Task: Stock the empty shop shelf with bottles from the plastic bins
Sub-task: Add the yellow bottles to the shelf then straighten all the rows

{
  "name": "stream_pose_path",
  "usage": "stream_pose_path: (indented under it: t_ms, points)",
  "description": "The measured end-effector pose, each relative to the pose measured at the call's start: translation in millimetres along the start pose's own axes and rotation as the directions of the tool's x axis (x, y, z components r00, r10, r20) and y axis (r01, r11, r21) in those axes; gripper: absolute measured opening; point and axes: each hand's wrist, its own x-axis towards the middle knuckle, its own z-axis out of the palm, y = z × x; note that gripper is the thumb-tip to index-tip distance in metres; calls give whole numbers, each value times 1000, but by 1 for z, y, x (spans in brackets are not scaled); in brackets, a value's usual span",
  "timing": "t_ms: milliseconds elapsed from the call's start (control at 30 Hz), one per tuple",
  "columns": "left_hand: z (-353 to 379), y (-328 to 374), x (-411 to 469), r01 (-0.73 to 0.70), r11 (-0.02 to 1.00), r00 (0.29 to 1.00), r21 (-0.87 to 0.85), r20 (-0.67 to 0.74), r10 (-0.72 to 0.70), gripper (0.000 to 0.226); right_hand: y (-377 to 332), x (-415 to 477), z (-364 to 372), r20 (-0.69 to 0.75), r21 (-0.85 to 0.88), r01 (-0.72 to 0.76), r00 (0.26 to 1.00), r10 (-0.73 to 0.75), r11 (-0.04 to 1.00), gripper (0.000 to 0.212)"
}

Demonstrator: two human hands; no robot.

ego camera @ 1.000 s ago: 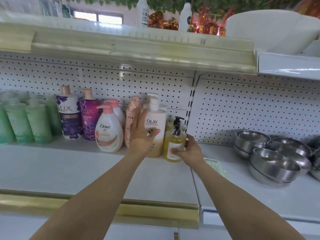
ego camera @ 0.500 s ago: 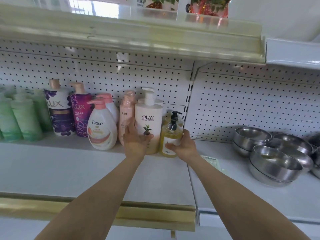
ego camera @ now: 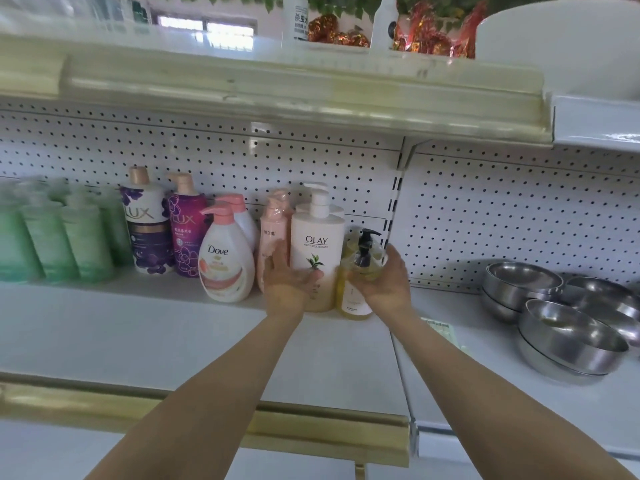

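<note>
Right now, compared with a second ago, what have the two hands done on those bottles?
The left hand slid down the Olay bottle, from label height to its lower half. The right hand shifted up the yellow pump bottle, still gripping it. Both bottles stayed where they stood.

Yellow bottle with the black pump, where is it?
In the head view the yellow bottle stands on the shelf, right of the Olay bottle, held by the right hand.

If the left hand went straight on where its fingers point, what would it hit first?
Likely the white pegboard back wall, through the gap between pale pink bottle and white Olay pump bottle; depth unclear.
</note>
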Motion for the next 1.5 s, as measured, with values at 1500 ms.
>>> stream_pose_path:
  t_ms: [1500]
  points:
    - [-121, -96, 105, 56, 997, 991, -49, 122, -50, 100, -135, -21, 110, -152, -625, 483, 695, -702, 613, 87]
